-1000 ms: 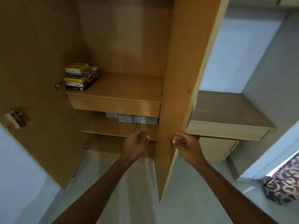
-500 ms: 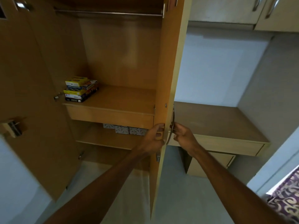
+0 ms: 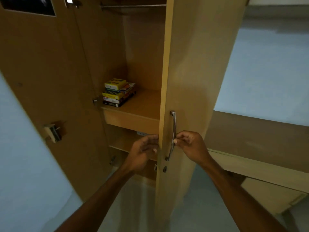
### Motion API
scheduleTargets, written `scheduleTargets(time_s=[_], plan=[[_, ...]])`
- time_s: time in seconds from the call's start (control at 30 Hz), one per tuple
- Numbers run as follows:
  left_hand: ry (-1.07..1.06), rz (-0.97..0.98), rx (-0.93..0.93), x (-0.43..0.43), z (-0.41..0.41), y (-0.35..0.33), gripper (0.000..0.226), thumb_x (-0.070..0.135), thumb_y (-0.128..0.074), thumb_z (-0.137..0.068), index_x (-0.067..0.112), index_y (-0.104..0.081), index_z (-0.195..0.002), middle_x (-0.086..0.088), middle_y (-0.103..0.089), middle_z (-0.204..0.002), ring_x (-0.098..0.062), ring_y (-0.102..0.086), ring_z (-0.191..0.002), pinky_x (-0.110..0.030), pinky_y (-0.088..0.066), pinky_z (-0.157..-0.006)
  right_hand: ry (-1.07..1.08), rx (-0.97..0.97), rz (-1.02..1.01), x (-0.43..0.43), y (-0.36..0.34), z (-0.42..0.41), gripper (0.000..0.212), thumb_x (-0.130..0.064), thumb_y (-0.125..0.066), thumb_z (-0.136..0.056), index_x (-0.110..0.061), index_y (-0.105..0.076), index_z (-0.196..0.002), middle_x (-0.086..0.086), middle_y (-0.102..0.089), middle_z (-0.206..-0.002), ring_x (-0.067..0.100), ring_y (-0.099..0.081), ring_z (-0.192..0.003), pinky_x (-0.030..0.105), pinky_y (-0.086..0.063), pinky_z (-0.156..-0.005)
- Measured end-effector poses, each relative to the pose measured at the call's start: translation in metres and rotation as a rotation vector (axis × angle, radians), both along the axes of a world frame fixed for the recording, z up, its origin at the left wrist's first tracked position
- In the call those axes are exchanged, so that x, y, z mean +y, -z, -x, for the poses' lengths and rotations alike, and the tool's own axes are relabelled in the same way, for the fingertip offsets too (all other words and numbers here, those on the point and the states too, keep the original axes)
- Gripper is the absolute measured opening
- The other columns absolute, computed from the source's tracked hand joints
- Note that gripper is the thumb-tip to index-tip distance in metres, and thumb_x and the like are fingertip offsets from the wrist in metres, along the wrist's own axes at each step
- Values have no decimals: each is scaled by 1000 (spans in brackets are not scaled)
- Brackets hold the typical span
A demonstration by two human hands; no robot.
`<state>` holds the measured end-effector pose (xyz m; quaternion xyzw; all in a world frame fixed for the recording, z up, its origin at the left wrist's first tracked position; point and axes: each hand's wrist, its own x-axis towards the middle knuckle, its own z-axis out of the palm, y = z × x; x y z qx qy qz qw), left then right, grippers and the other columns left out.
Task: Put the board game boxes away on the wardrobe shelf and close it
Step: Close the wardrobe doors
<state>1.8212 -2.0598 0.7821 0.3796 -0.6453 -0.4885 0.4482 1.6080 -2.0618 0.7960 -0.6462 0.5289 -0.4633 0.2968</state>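
Observation:
A stack of several colourful board game boxes (image 3: 117, 92) lies at the left end of the wardrobe shelf (image 3: 143, 107). The right wardrobe door (image 3: 197, 67) stands partly swung in, its outer face towards me. My right hand (image 3: 190, 144) pinches the door's curved metal handle (image 3: 173, 134) near its lower half. My left hand (image 3: 143, 149) is at the door's inner edge, fingers apart and curled against it, holding nothing else. The left door (image 3: 41, 77) hangs wide open.
A metal latch (image 3: 53, 132) sticks out from the left door's inner face. A hanging rail (image 3: 133, 5) runs across the top of the wardrobe. A wooden desk (image 3: 259, 148) stands to the right, against a pale wall. Grey floor lies below.
The right door has swung further towards the wardrobe, now showing its outer face. My left hand has loosened from the door edge. My right hand stays on the handle.

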Motion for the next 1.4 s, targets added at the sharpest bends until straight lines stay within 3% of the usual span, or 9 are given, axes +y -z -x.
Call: scheduleTargets(time_s=[0.17,0.37,0.5,0.63,0.77,1.1,1.17,1.3,1.4], plan=[[-30,-5,-18,-97,-62,0,41,22,-61,-84,15,-60,-125,-3,-67,-122,-19,-62,-115,-32,-51,-95,37,-15,50,-92,11,-74,7,-11,-70,-84,-17,-68,-80,5,-71,-76,25,-68,-73,44,-57,-71],[-35,-75,-10,-217,-92,-22,22,27,-43,-99,32,-61,-111,16,-67,-109,10,-63,-97,-3,-46,-69,112,60,115,-217,9,-126,5,-18,-70,-85,-16,-67,-81,-3,-68,-71,13,-65,-66,39,-55,-64],[-71,-121,-36,-281,-92,-26,32,41,-33,-101,39,-64,-98,23,-70,-97,6,-63,-96,-26,-44,-80,156,110,154,-279,11,-136,7,-20,-70,-85,-14,-67,-84,-4,-69,-74,9,-66,-69,37,-57,-66],[-57,-142,23,-327,-82,-32,37,39,-23,-103,40,-60,-96,22,-64,-98,12,-62,-87,-23,-41,-77,179,148,162,-327,10,-136,7,-20,-69,-85,-15,-67,-82,-3,-70,-74,10,-67,-69,41,-58,-67],[-67,-184,45,-366,-73,-34,40,43,-20,-102,40,-60,-97,19,-62,-104,0,-56,-100,-39,-40,-94,201,179,150,-365,10,-130,8,-21,-68,-84,-18,-65,-77,-6,-69,-71,10,-67,-66,42,-57,-65],[-15,-214,44,-418,-54,-34,40,42,-19,-103,36,-58,-111,20,-60,-110,3,-54,-104,-23,-39,-81,199,152,121,-416,7,-117,8,-16,-68,-84,-13,-66,-78,-1,-71,-72,14,-68,-67,44,-57,-65],[-10,-208,40,-422,-51,-33,38,43,-21,-102,37,-59,-107,21,-59,-110,6,-54,-104,-26,-39,-83,195,136,129,-418,7,-116,4,-14,-68,-84,-14,-67,-81,-2,-71,-75,12,-68,-70,42,-57,-68],[-48,-174,38,-424,-53,-27,35,38,-26,-102,33,-61,-105,17,-62,-107,14,-60,-93,-9,-45,-78,165,129,141,-413,14,-110,10,-14,-66,-86,-17,-71,-95,-9,-70,-84,2,-66,-77,29,-57,-74],[-133,-170,40,-419,-67,-9,45,43,-34,-99,17,-59,-127,6,-60,-123,-3,-55,-112,-24,-37,-96,217,128,120,-400,25,-108,15,-21,-66,-87,-19,-71,-101,-10,-71,-87,-2,-65,-78,15,-52,-70]])
